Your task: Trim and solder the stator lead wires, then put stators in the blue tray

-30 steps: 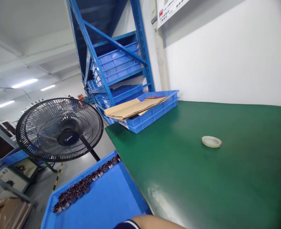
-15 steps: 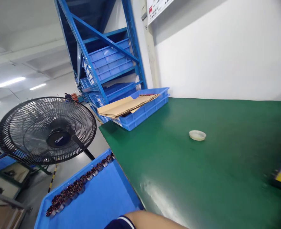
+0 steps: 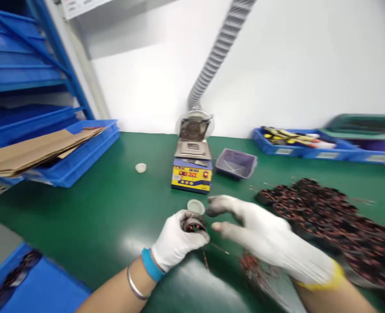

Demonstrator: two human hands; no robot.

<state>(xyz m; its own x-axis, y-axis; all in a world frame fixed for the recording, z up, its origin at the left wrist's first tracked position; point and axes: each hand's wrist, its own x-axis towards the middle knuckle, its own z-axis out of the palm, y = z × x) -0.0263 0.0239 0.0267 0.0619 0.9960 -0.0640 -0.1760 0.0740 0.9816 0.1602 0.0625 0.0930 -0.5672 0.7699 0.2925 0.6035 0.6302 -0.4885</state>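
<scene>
Arriving near the yellow machine (image 3: 191, 176), left fingers (image 3: 197, 240) are clasping a likely stiff wound ring (image 3: 194, 226) around its side, right fingers (image 3: 225, 203) hovering spread.

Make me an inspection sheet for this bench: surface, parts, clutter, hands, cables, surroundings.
Surface: green tabletop, glossy, reflecting light.
Parts: wire-wound part in the left hand; dark coppery parts massed at right; yellow-fronted machine, display lit.
Clutter: loose wire bundle near the right hand; cardboard across a blue tray.
Hands: both gloved; left grips the part, right open, blurred.
Cables: nothing seen; thin leads beside the held part.
Surroundings: blue rack, white wall, ribbed hose.
</scene>
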